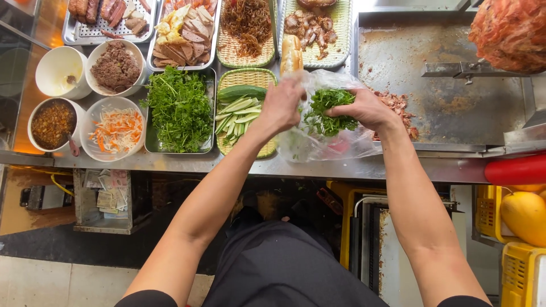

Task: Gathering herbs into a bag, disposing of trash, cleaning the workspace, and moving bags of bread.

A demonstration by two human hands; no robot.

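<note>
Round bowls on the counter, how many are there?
4, all at the left: white sauce bowl, minced meat bowl, brown relish bowl, pickled carrot bowl. More may lie beyond the frame.

A thin, clear plastic bag [318, 145], crinkled and glossy, lies on a brushed steel counter [227, 162] with a dull sheen. To its right, the flat metal griddle [432, 68] looks matt, scorched and greasy. Left of the bag, sliced cucumber sits in woven green plastic baskets [245, 77], leafy herbs in a shiny steel tray [152, 146]. Smooth white bowls [57, 71] gleam at far left; yellow plastic crates [520, 273] stand near right.
</note>
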